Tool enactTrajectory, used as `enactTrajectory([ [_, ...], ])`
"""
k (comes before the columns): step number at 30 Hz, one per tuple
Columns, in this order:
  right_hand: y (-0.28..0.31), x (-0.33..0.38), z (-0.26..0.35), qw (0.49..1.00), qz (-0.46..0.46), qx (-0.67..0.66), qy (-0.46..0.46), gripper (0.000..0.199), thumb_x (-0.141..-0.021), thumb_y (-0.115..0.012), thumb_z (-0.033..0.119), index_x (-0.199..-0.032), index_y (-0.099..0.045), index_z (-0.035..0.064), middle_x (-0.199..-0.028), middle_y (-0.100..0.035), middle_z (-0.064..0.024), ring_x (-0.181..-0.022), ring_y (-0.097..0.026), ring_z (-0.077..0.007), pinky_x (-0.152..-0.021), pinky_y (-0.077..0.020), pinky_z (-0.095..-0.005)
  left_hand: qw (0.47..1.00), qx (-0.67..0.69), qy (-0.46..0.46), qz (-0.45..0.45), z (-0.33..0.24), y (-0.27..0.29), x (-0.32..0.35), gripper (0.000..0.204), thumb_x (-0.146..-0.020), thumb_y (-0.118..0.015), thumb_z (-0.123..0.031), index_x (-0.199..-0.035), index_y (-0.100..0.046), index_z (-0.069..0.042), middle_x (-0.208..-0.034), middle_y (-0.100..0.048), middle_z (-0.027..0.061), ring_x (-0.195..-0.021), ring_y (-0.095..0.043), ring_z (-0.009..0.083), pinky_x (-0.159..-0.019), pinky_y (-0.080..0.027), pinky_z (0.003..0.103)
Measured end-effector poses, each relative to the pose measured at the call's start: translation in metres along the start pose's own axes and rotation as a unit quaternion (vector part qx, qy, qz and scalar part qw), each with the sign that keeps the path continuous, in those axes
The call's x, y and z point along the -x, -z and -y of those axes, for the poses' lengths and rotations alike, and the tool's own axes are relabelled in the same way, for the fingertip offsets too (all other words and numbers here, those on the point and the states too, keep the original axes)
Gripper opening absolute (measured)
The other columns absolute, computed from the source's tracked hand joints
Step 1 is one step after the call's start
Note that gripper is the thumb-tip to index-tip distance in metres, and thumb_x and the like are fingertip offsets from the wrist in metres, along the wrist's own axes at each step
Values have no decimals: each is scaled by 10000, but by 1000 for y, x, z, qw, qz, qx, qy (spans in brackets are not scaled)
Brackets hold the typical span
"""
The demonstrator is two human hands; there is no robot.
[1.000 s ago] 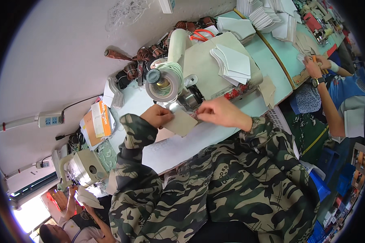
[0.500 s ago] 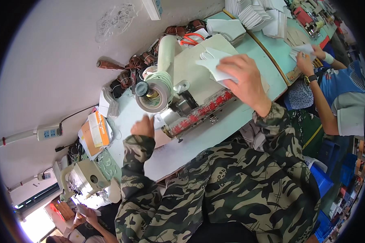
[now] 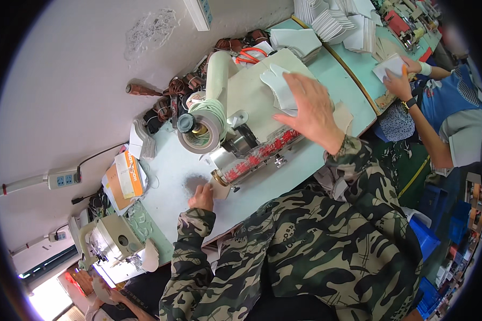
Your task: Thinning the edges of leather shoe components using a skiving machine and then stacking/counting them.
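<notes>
My right hand (image 3: pixel 310 109) is above the top of the sewing machine, thumb spread from the stretched fingers. Just beyond it lies a small stack of white cut pieces (image 3: pixel 279 88), partly hidden by the fingers. The sewing machine (image 3: pixel 262 152) has a pale body and a front edge of worn red paint. My left hand (image 3: pixel 201 198) is low at the machine's left end, fingers curled at the edge of a flat beige piece (image 3: pixel 220 189). That piece lies partly under the machine's end, and the fingers' grip on it is partly hidden.
Orange-handled scissors (image 3: pixel 250 54) and brown bundles line the wall. White stacks (image 3: pixel 334 24) stand at the far right. Papers (image 3: pixel 128 176) and another sewing machine (image 3: pixel 112 235) are at left. A co-worker's hands (image 3: pixel 399 75) hold white pieces at right; another person sits lower left.
My right hand has lowered slightly to the left and its fingers have spread; the white pieces it held now rest on the machine. My left hand has moved down and right to the beige piece.
</notes>
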State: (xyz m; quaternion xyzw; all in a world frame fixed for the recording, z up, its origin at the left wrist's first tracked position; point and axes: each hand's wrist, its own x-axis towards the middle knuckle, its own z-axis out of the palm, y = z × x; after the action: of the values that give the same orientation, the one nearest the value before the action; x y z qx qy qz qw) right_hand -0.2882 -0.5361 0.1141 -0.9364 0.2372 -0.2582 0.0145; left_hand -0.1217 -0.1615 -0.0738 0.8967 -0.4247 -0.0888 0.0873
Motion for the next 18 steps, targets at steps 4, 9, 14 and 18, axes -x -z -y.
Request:
enactTrajectory([
  [4, 6, 20, 38, 927, 100, -362, -24, 448, -758, -747, 261, -1121, -598, 46, -921, -655, -120, -788, -644, -272, -691, -502, -372, 999, 44, 0, -22, -2, 5, -6, 174, -826, -637, -270, -966, -610, -170, -880, -572, 47, -710, -626, 316, -617, -511, 455],
  [9, -18, 55, 80, 835, 333, -437, 26, 404, -797, -725, 273, -1109, -613, 43, -875, -659, -94, -745, -650, -239, -669, -513, -348, 988, 66, 35, 138, 18, 6, -9, 204, -736, -708, -274, -824, -633, -106, -879, -616, 100, -787, -633, 321, -649, -509, 419],
  [14, -26, 64, 85, 816, 388, -427, 36, 432, -796, -729, 303, -1121, -611, 44, -901, -668, -102, -768, -660, -242, -691, -517, -356, 968, 88, 83, 221, 27, 28, -16, 244, -687, -743, -261, -781, -617, -74, -803, -646, 128, -758, -636, 309, -657, -498, 405],
  [18, -24, 65, 82, 788, 373, -489, -11, 492, -788, -717, 325, -1170, -589, 42, -941, -685, -147, -827, -668, -291, -738, -512, -400, 793, 481, 5, 374, -13, 122, -50, 167, -808, -674, -125, -787, -520, -63, -678, -495, -18, -600, -469, 85, -532, -416, 294],
])
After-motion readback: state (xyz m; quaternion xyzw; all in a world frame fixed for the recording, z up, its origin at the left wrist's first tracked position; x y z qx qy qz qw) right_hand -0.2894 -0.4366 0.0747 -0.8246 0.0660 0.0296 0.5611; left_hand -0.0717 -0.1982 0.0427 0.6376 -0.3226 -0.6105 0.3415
